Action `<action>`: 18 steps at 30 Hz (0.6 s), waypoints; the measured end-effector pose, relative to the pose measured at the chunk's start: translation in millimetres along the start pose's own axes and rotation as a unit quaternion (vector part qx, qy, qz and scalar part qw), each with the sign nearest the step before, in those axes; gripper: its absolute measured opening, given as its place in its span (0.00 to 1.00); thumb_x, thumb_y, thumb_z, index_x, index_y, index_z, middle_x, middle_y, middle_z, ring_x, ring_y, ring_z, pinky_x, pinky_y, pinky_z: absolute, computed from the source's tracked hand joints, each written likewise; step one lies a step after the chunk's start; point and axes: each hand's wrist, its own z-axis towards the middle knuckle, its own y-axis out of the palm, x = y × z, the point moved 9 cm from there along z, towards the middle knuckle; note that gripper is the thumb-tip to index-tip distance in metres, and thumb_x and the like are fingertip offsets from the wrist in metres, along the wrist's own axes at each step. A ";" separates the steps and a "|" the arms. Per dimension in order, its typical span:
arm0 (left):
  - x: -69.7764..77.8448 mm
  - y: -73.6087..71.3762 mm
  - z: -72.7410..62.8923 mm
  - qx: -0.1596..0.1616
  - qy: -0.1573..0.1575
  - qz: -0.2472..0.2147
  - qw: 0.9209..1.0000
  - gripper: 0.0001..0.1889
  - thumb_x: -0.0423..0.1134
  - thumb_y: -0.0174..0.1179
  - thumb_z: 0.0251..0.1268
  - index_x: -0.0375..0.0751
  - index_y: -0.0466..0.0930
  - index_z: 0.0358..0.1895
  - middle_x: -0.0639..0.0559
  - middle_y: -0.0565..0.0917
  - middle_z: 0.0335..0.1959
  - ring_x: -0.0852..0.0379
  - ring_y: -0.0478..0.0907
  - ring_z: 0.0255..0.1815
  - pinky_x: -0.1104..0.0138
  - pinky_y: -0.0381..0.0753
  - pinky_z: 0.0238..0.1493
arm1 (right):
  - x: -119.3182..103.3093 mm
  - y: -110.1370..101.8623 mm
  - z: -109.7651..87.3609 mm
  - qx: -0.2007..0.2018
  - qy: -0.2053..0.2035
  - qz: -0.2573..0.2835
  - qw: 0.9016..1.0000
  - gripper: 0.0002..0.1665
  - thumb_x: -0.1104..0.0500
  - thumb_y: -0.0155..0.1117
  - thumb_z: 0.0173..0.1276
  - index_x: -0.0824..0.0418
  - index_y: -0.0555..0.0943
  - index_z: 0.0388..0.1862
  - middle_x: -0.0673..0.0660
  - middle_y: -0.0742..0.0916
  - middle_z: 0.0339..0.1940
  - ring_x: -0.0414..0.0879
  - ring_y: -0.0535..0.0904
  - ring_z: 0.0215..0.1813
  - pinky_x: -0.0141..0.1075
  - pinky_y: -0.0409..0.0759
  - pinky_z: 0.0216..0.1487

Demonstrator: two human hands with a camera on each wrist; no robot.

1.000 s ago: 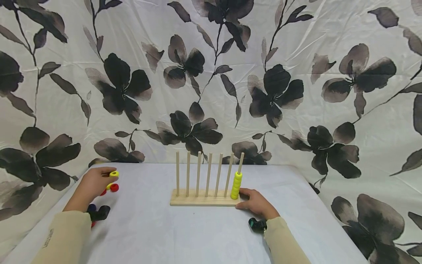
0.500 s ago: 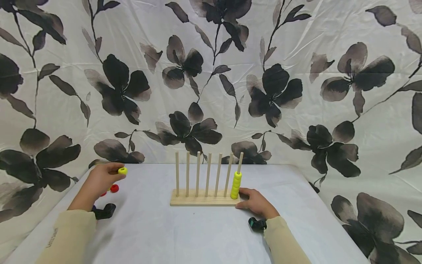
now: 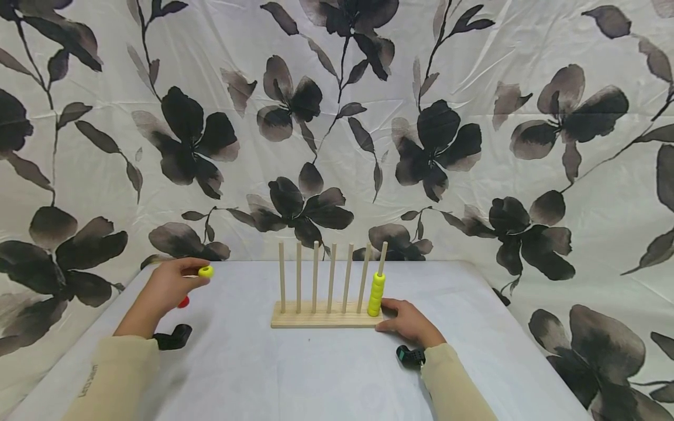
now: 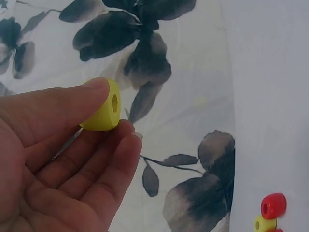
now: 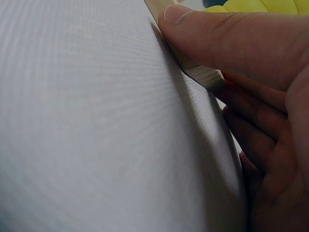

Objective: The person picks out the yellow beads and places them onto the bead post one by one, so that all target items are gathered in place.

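A yellow bead (image 3: 206, 272) with a hole through it is pinched between the thumb and fingers of my left hand (image 3: 171, 286), raised over the left side of the table. In the left wrist view the hole of this bead (image 4: 107, 113) faces right. My right hand (image 3: 412, 323) grips the right end of a wooden peg stand (image 3: 321, 318), thumb at the front edge and fingers behind. Several upright pegs rise from its base. The rightmost peg carries a stack of yellow beads (image 3: 376, 295); the other pegs are bare.
Loose beads lie on the white table (image 3: 237, 374) at the left, partly hidden by my left hand. A red bead (image 4: 273, 206) and a yellow bead (image 4: 264, 224) show in the left wrist view. Behind the table hangs a floral cloth (image 3: 337, 146).
My left hand has lifted the yellow bead away from the loose beads and carried it to the right. My right hand and the stand have stayed in place.
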 end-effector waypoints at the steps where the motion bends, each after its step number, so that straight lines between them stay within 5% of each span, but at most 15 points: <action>1: 2.3 0.3 -0.8 0.000 0.005 -0.001 1.000 0.27 0.40 0.61 0.66 0.34 0.70 0.66 0.29 0.75 0.60 0.33 0.74 0.58 0.45 0.79 0.55 | 0.1 0.2 -0.1 -0.001 0.002 0.001 1.000 0.45 0.48 0.77 0.51 0.56 0.72 0.69 0.57 0.74 0.70 0.58 0.63 0.75 0.59 0.59 0.73; 9: 20.4 2.7 -5.0 0.008 0.031 0.005 0.999 0.23 0.34 0.58 0.67 0.34 0.71 0.65 0.28 0.75 0.61 0.32 0.75 0.59 0.53 0.81 0.48 | 0.2 0.0 0.6 0.001 0.000 0.001 1.000 0.45 0.49 0.77 0.52 0.56 0.72 0.69 0.57 0.74 0.70 0.58 0.63 0.75 0.59 0.59 0.73; 18: 28.5 9.2 -5.2 0.005 0.032 0.000 0.999 0.22 0.33 0.58 0.67 0.33 0.72 0.63 0.28 0.70 0.64 0.29 0.69 0.65 0.43 0.77 0.57 | 2.3 0.9 1.2 0.000 0.001 0.001 1.000 0.46 0.48 0.77 0.51 0.56 0.71 0.69 0.56 0.74 0.71 0.58 0.63 0.75 0.59 0.59 0.73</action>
